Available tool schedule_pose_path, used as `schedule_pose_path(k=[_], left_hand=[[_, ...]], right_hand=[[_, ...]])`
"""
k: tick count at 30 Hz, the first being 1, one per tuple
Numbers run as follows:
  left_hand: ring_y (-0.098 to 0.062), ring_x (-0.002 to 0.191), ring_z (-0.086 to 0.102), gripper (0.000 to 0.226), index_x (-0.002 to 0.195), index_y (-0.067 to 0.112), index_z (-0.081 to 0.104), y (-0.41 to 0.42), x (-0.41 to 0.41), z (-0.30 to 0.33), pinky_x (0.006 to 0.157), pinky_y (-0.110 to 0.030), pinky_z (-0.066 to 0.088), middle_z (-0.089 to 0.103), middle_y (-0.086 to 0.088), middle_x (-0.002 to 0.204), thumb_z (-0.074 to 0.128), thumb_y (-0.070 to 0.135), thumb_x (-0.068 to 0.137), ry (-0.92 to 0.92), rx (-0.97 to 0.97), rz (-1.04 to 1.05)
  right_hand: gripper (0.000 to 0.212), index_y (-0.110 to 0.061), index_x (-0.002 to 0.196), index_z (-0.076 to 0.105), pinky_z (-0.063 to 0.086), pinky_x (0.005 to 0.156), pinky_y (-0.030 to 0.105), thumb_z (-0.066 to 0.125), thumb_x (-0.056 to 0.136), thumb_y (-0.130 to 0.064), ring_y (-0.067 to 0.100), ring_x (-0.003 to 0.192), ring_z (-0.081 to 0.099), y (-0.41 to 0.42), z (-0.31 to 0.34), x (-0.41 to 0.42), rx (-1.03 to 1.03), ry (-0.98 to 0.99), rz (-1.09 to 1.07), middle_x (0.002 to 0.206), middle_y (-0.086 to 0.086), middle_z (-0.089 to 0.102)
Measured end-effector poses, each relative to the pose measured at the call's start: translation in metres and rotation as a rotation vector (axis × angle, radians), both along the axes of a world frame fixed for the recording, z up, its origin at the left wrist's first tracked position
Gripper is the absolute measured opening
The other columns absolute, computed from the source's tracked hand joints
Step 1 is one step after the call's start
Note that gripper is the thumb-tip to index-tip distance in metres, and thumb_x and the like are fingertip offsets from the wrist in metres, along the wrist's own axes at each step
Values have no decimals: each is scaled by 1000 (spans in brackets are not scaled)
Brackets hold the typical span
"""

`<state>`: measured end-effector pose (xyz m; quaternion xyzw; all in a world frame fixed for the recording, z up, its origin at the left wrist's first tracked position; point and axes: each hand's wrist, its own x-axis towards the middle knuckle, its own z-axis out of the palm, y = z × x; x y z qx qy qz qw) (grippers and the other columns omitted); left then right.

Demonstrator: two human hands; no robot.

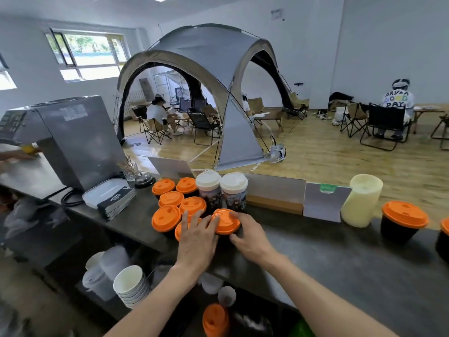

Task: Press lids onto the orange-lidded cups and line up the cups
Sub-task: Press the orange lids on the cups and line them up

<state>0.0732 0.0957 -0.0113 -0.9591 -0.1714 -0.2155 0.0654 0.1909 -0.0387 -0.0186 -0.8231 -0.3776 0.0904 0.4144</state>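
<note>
a dark worktop (pixel 340 251) carries a cluster of orange-lidded cups (pixel 167 198) behind two white-lidded cups (pixel 221 188). at the cluster's near edge, one orange lid (pixel 227 221) sits between both hands: left hand (pixel 198 239) lies flat, grip wide, fingers over it; right hand (pixel 250 235) curls round its rim.

Counter: we see a dark grey counter (pixel 340 254) running left to right.
Cups: a cluster of orange-lidded cups (pixel 179 203) stands near its middle; one more (pixel 402 223) stands well apart to the right.
Tall cups: two white-lidded cups (pixel 222 190) stand just behind the cluster.
Jug: we note a cream jug (pixel 360 201) near the right cup.
Left end: a steel machine (pixel 70 142), a clear lidded box (pixel 104 190), stacked booklets (pixel 119 200) and a bell (pixel 145 180).
</note>
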Motion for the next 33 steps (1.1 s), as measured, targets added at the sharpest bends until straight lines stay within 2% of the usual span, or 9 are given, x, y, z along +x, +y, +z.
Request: schedule_pose_path(k=[3, 8, 14, 17, 22, 26, 29, 31, 33], left_hand=[[-28, 133, 56, 58, 135, 24, 65, -17, 12, 5, 118, -59, 32, 71, 1, 128, 83, 24, 79, -72, -38, -98], [-27, 129, 58, 55, 134, 21, 65, -83, 59, 14, 114, -56, 41, 70, -1, 129, 78, 23, 81, -133, -59, -346], [-29, 130, 58, 54, 135, 20, 62, -205, 107, 11, 113, -54, 43, 69, -5, 131, 79, 24, 84, -125, -171, -621], [-29, 133, 55, 52, 138, 21, 60, -254, 114, 6, 114, -52, 42, 67, -6, 136, 74, 26, 88, -105, -244, -716], [-24, 144, 43, 57, 152, 25, 47, -293, 110, -8, 121, -39, 29, 52, -3, 153, 64, 33, 97, -10, -295, -773], [-19, 147, 39, 67, 153, 34, 42, -296, 109, -17, 118, -34, 35, 36, 2, 163, 68, 44, 92, 34, -497, -772], [-13, 147, 37, 70, 153, 37, 38, -295, 111, -15, 113, -37, 45, 25, 9, 165, 70, 42, 91, 3, -663, -782], [-11, 147, 38, 60, 151, 34, 43, -295, 110, -17, 112, -37, 47, 30, 10, 164, 66, 36, 96, -75, -588, -819], [-12, 149, 37, 51, 152, 27, 47, -295, 108, -27, 115, -39, 44, 36, 5, 164, 59, 30, 102, -100, -421, -880]], right_hand=[[66, -23, 149, 47, 33, 114, 24, 72, 88, -21, 14, 137, 46, -26, 4, 3, 47, -52, -99, 149, -3, 49], [62, -25, 144, 51, 43, 111, 33, 74, 87, -27, 13, 131, 50, -115, 13, 16, 90, -135, -310, 143, -6, 53], [64, -26, 145, 50, 35, 111, 24, 75, 87, -24, 12, 133, 49, -248, 16, 16, 59, -142, -585, 145, -6, 51], [65, -25, 145, 50, 37, 111, 25, 76, 86, -25, 10, 132, 49, -299, 11, 7, 38, -151, -688, 145, -8, 51], [64, -24, 143, 52, 39, 115, 30, 77, 84, -26, 11, 133, 48, -340, -6, -5, 23, -128, -705, 143, -7, 51], [65, -29, 144, 52, 29, 116, 23, 77, 85, -38, 10, 143, 37, -352, -14, -3, 42, -129, -672, 155, -4, 38], [64, -34, 142, 54, 38, 116, 33, 73, 84, -52, 5, 145, 34, -359, -14, 3, 117, -145, -679, 159, -11, 33], [56, -31, 139, 58, 43, 114, 38, 69, 89, -52, 1, 142, 38, -361, -16, 5, 154, -176, -683, 156, -15, 40], [51, -27, 140, 59, 43, 114, 35, 66, 94, -47, -2, 139, 43, -360, -20, 5, 147, -240, -681, 151, -18, 48]])
